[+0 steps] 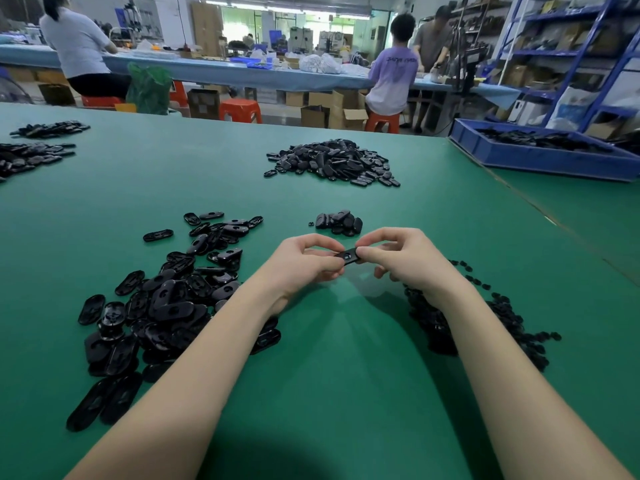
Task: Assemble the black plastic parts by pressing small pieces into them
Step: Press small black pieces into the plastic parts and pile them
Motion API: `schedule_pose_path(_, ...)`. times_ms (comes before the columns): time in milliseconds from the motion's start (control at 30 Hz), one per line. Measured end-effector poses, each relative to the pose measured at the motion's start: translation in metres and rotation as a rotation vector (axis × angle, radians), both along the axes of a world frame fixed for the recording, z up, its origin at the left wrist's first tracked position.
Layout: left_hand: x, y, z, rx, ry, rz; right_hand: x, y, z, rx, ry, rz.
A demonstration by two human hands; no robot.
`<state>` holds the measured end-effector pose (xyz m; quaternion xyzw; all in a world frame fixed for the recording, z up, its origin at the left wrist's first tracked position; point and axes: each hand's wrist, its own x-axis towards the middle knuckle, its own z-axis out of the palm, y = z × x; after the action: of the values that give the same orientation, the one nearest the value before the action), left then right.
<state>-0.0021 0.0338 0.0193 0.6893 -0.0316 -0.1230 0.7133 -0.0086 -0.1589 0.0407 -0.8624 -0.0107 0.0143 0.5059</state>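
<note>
Two bare forearms are stretched over the green table toward the middle of the head view. A single black oval part is held above the table between both hands. Its left end is pinched by the curled fingers and thumb of the left hand, and its right end is pinched by the thumb and forefinger of the right hand. To the left of the grip, a loose heap of black oval parts is spread on the table. To the right of the grip, a heap of small black pieces is partly hidden by the right forearm. Just beyond the grip, a small cluster of parts is seen, and farther beyond it a larger pile. A blue bin is set far right.
</note>
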Motion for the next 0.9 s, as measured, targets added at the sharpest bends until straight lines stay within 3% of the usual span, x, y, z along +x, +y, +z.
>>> schedule_pose_path(67, 0.000, -0.002, -0.002, 0.026, -0.007, 0.017, 0.001, -0.003, -0.001, -0.085, -0.005, -0.047)
schedule_pose_path(233, 0.000, -0.002, -0.005, 0.078, -0.025, 0.034, 0.003, -0.021, -0.005, -0.653, -0.077, -0.343)
schedule_pose_path(367, 0.000, -0.002, -0.005, 0.090, -0.026, 0.030, 0.002, -0.025, -0.007, -0.770, -0.008, -0.364)
schedule_pose_path(767, -0.001, -0.001, -0.005, 0.092, -0.021, 0.015, -0.001, -0.025, -0.006, -0.690, -0.075, -0.412)
schedule_pose_path(833, -0.001, -0.001, -0.005, 0.085, -0.019, 0.024, 0.001, -0.026, -0.005, -0.554, -0.079, -0.373)
schedule_pose_path(900, -0.001, -0.001, -0.005, 0.083, -0.024, 0.038, 0.003, -0.024, -0.004, -0.284, -0.077, -0.292)
